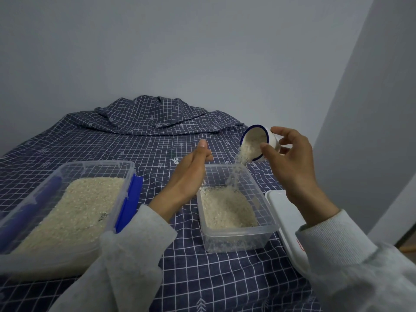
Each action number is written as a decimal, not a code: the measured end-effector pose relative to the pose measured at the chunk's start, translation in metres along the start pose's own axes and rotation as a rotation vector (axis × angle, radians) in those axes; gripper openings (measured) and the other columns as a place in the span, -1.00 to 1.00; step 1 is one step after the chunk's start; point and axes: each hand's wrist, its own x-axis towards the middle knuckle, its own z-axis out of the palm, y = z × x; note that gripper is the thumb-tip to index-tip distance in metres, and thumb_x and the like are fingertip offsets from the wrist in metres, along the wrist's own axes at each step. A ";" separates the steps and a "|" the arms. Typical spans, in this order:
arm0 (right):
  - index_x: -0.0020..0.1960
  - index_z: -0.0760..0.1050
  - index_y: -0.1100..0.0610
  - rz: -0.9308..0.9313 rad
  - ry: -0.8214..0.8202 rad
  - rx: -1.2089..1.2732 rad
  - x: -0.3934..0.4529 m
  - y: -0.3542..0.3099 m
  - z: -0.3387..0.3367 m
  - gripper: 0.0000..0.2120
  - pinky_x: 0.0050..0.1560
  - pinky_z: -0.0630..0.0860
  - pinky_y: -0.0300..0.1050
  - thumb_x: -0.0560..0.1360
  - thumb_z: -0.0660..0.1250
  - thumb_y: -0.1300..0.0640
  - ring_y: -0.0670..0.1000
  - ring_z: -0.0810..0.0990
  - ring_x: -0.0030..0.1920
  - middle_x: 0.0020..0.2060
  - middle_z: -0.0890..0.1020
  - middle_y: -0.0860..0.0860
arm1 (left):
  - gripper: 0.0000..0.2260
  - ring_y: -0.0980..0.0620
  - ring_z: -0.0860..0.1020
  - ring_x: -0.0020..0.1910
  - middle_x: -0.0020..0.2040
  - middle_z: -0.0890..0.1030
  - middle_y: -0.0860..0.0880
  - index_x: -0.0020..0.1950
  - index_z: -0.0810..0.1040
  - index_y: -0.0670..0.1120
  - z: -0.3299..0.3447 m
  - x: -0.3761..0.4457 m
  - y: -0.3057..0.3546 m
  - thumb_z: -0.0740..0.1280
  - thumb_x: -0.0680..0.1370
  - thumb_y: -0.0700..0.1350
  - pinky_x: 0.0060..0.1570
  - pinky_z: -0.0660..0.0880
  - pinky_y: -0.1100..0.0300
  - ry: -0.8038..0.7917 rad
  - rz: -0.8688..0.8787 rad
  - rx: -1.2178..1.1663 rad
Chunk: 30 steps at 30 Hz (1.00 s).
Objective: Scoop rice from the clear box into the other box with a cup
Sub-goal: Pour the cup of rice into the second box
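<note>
My right hand [290, 163] holds a white cup with a blue rim [256, 140], tipped to the left above the small clear box [238, 235]. Rice [240, 158] streams out of the cup into that box, which has a layer of rice on its bottom. My left hand [191, 172] rests against the small box's far left corner, fingers straight and together, holding nothing. The big clear box with blue clips [126, 199] sits at the left, filled with rice.
A white lid [286, 212] lies right of the small box at the edge of the surface. Everything stands on a dark blue checked cloth [157, 143], bunched up at the back against a pale wall.
</note>
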 end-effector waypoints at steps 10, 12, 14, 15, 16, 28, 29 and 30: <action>0.26 0.48 -0.03 -0.099 0.036 -0.059 0.005 0.002 0.002 -0.60 -0.14 0.40 -0.47 0.46 0.46 0.11 -0.15 0.50 -0.02 0.15 0.40 -0.01 | -0.21 0.16 0.43 0.26 0.25 0.54 0.13 0.32 0.44 0.05 -0.002 0.002 -0.001 -0.15 0.37 0.50 0.11 0.20 0.19 0.006 -0.004 0.005; 0.26 0.47 -0.03 -0.118 0.043 -0.076 0.005 0.002 0.002 -0.59 -0.24 0.39 -0.55 0.45 0.46 0.12 -0.21 0.48 -0.06 0.13 0.39 -0.03 | -0.23 0.15 0.43 0.26 0.25 0.54 0.12 0.31 0.45 0.05 -0.002 0.002 -0.001 -0.15 0.38 0.49 0.12 0.20 0.18 0.007 -0.002 0.005; 0.26 0.47 -0.02 -0.140 0.049 -0.080 0.005 0.001 0.001 -0.58 -0.22 0.41 -0.54 0.44 0.47 0.13 -0.19 0.48 -0.03 0.12 0.38 -0.03 | -0.24 0.15 0.43 0.26 0.24 0.54 0.13 0.30 0.45 0.06 -0.003 0.002 -0.001 -0.15 0.39 0.48 0.12 0.19 0.18 0.006 0.000 0.005; 0.26 0.47 -0.02 -0.151 0.050 -0.078 0.005 0.001 0.001 -0.58 -0.19 0.42 -0.52 0.44 0.47 0.14 -0.17 0.49 -0.01 0.12 0.38 -0.02 | -0.25 0.15 0.43 0.26 0.24 0.54 0.13 0.30 0.45 0.06 -0.003 0.002 -0.002 -0.15 0.39 0.48 0.12 0.20 0.18 0.005 -0.002 0.006; 0.26 0.47 -0.01 -0.164 0.049 -0.078 0.005 0.001 0.001 -0.58 -0.16 0.42 -0.50 0.44 0.47 0.14 -0.16 0.48 0.00 0.12 0.37 -0.02 | -0.25 0.15 0.43 0.26 0.25 0.54 0.13 0.30 0.45 0.07 -0.003 0.002 -0.002 -0.15 0.39 0.49 0.12 0.20 0.17 0.006 -0.002 0.008; 0.26 0.47 0.06 -0.289 0.041 -0.120 0.002 -0.006 0.002 -0.55 0.09 0.58 -0.11 0.41 0.49 0.19 0.08 0.50 0.15 0.12 0.34 -0.02 | -0.24 0.13 0.42 0.27 0.27 0.53 0.08 0.32 0.44 0.02 -0.005 0.001 0.000 -0.16 0.41 0.46 0.17 0.20 0.17 0.012 0.021 0.014; 0.27 0.47 0.06 -0.300 0.040 -0.134 0.001 -0.006 0.003 -0.55 0.10 0.59 -0.05 0.41 0.49 0.19 0.10 0.49 0.15 0.12 0.33 -0.02 | -0.25 0.13 0.43 0.27 0.27 0.53 0.08 0.32 0.44 0.02 -0.005 0.001 0.000 -0.16 0.42 0.45 0.16 0.20 0.18 0.012 0.021 0.012; 0.27 0.47 0.06 -0.309 0.041 -0.147 0.001 -0.007 0.003 -0.54 0.11 0.59 0.01 0.41 0.49 0.19 0.11 0.49 0.15 0.12 0.33 -0.03 | -0.25 0.13 0.43 0.27 0.27 0.53 0.08 0.32 0.44 0.02 -0.005 0.001 0.000 -0.16 0.42 0.45 0.15 0.20 0.19 0.011 0.021 0.009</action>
